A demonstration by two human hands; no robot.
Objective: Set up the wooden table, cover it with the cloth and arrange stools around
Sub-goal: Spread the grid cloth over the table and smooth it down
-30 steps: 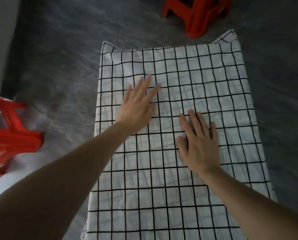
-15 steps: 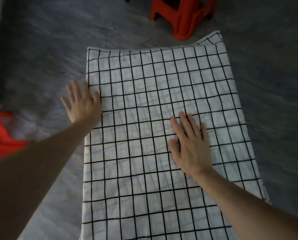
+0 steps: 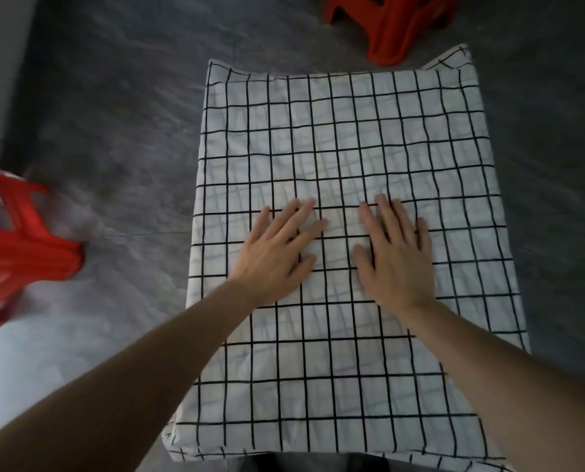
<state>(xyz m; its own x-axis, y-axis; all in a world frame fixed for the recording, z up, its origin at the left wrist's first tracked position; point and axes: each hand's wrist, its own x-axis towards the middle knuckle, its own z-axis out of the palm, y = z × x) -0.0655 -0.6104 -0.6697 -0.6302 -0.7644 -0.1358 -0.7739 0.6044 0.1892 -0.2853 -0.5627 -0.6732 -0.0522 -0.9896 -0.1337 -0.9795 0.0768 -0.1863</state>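
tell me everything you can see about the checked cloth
The checked cloth is white fabric with a thin black grid, slightly creased. It lies spread flat over a rectangular top, fully hiding it, edges draping down the sides; the far right corner sticks up a little. The left hand and right hand rest flat on its middle, side by side, fingers straight.

The cloth (image 3: 345,148) is left bare from the fingertips toward 12 o'clock. One red stool (image 3: 389,22) stands beyond the far edge at 1 o'clock; another red stool (image 3: 15,247), blurred, is seen at 9 o'clock, apparently apart.
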